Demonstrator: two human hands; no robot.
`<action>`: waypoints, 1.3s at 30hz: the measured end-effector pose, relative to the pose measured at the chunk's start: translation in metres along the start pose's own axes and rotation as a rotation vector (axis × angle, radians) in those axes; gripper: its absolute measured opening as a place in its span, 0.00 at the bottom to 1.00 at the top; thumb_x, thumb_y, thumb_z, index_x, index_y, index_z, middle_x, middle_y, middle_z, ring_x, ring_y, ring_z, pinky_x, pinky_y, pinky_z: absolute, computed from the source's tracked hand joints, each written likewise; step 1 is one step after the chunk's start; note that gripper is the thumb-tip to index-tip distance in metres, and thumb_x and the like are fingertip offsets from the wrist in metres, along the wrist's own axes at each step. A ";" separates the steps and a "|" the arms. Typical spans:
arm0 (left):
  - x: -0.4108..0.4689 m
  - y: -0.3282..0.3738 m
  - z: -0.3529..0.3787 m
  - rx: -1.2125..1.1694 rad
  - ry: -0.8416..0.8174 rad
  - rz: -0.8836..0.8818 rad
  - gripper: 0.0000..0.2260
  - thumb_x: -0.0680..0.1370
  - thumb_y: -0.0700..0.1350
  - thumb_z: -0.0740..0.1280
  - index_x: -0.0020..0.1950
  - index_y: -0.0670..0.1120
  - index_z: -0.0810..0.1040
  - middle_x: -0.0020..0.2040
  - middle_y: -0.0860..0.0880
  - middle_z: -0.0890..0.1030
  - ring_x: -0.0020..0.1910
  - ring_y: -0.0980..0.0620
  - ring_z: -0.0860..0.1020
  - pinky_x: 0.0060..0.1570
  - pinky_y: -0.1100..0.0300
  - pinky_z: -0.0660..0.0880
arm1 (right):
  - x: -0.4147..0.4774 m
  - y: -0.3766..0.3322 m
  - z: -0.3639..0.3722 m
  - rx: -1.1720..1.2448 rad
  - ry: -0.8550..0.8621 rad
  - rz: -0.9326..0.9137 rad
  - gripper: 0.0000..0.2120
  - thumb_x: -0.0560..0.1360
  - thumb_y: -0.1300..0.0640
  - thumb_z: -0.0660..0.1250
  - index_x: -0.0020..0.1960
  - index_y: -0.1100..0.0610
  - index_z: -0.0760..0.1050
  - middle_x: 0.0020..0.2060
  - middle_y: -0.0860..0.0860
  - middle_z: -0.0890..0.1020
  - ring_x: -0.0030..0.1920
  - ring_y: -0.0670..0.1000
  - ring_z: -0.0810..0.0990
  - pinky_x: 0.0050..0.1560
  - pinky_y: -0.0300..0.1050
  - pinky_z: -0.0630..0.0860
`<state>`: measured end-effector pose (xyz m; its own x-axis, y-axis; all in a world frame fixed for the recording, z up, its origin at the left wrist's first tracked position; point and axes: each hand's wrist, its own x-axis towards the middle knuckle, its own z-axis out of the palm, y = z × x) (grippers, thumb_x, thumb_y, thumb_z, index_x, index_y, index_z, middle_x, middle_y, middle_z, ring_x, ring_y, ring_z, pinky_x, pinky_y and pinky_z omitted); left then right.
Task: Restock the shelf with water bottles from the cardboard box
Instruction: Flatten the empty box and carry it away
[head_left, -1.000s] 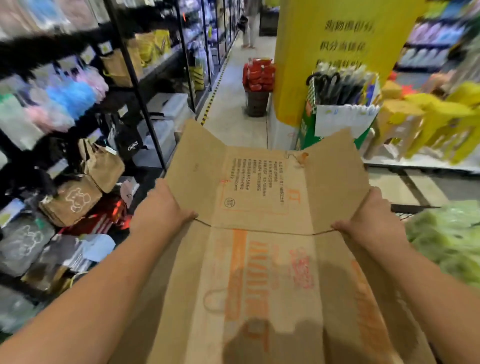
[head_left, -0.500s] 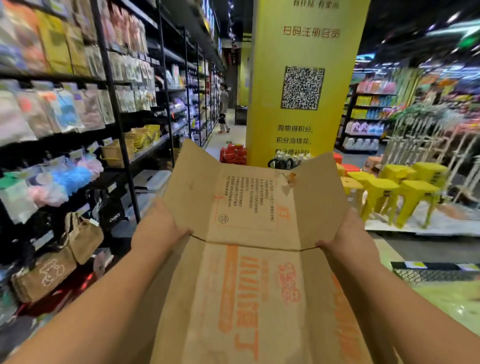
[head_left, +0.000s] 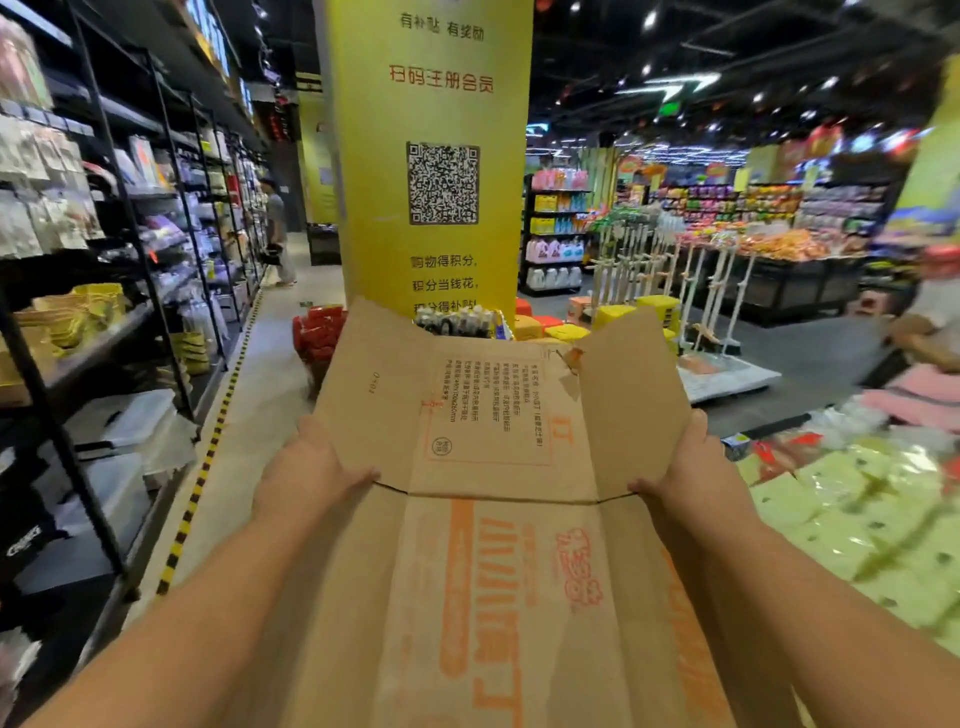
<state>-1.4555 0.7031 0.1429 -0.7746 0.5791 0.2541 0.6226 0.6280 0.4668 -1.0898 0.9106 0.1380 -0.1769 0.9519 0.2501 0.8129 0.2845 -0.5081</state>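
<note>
Both grips (head_left: 311, 470) still clasp cardboard box (head_left: 498, 597).

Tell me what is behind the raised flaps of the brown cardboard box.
Above the flaps of the brown cardboard box rise a yellow pillar with a QR code, red packs and yellow plastic stools. The pillar's base and the floor there are covered.

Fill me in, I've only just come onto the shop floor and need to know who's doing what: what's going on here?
A person is holding a brown cardboard box with orange print out in front of them in a store aisle. The left hand grips its left edge and the right hand its right edge, both at the fold where the end flaps stand up. No water bottles show. Stocked shelves line the left side, and a yellow pillar stands ahead.
</note>
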 end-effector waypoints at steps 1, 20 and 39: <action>0.005 0.000 0.004 -0.005 -0.020 0.051 0.43 0.62 0.64 0.80 0.65 0.42 0.65 0.59 0.40 0.79 0.57 0.36 0.79 0.51 0.46 0.78 | -0.012 0.006 -0.004 0.011 0.017 0.031 0.46 0.60 0.46 0.84 0.65 0.54 0.57 0.55 0.60 0.76 0.52 0.65 0.80 0.43 0.55 0.75; -0.162 0.113 0.081 -0.164 -0.566 0.631 0.45 0.67 0.63 0.78 0.69 0.39 0.60 0.57 0.38 0.79 0.56 0.36 0.79 0.46 0.49 0.75 | -0.366 0.112 -0.141 -0.309 0.344 0.767 0.51 0.62 0.45 0.83 0.69 0.57 0.53 0.57 0.64 0.77 0.55 0.66 0.80 0.44 0.54 0.72; -0.692 0.255 -0.005 -0.338 -0.886 1.249 0.49 0.61 0.64 0.81 0.65 0.36 0.60 0.54 0.36 0.82 0.54 0.35 0.82 0.50 0.45 0.79 | -0.870 0.216 -0.362 -0.384 0.698 1.498 0.57 0.66 0.42 0.80 0.77 0.52 0.43 0.62 0.61 0.71 0.57 0.64 0.77 0.49 0.57 0.76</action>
<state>-0.7612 0.4598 0.0905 0.5776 0.8092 0.1073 0.6490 -0.5350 0.5409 -0.5594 0.1025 0.1092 0.9902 0.0827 0.1128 0.1237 -0.8943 -0.4300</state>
